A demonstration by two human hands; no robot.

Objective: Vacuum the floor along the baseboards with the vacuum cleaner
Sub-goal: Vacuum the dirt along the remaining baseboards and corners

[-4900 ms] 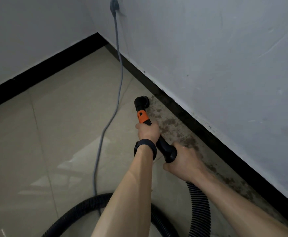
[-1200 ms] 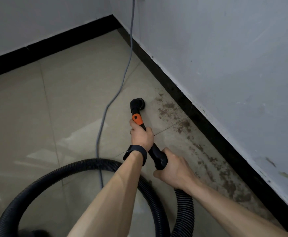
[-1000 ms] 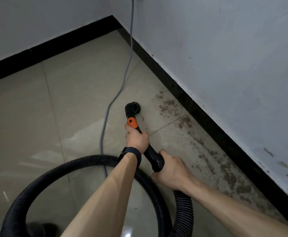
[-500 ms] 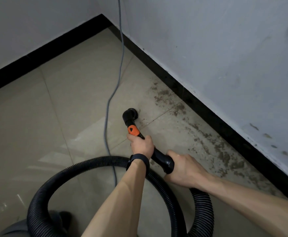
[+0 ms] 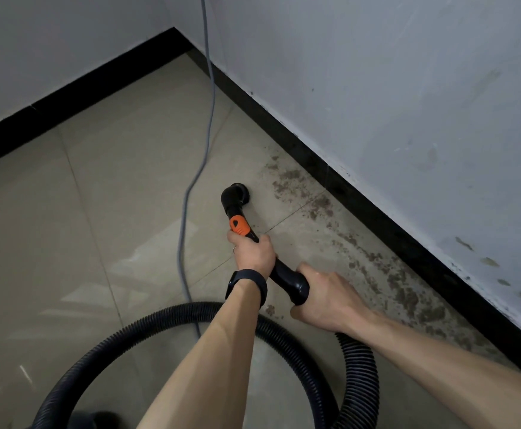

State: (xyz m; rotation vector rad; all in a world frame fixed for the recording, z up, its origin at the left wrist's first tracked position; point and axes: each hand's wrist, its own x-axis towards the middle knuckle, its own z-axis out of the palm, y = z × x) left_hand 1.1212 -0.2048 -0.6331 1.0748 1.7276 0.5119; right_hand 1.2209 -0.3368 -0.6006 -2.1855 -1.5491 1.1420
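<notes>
Left hand (image 5: 253,252) is wrapped around the rigid black wand (image 5: 287,278), just behind its orange collar (image 5: 238,226). Right hand (image 5: 324,301) grips the curved rear end, where the ribbed hose (image 5: 358,376) leaves below the wrist. The round nozzle (image 5: 235,195) rests on the tile ahead of the left hand, short of the dirt band (image 5: 404,298) to the right of both hands along the baseboard (image 5: 361,205).

Judgement: the wand looks light and stiff, while the hose looks springy and likely to drag. The nozzle mouth is hidden, and the vacuum body is cut off.

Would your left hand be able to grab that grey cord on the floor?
Probably yes: the grey cord lies just beside the left hand, nothing between, but it grips the vacuum wand now.
</notes>
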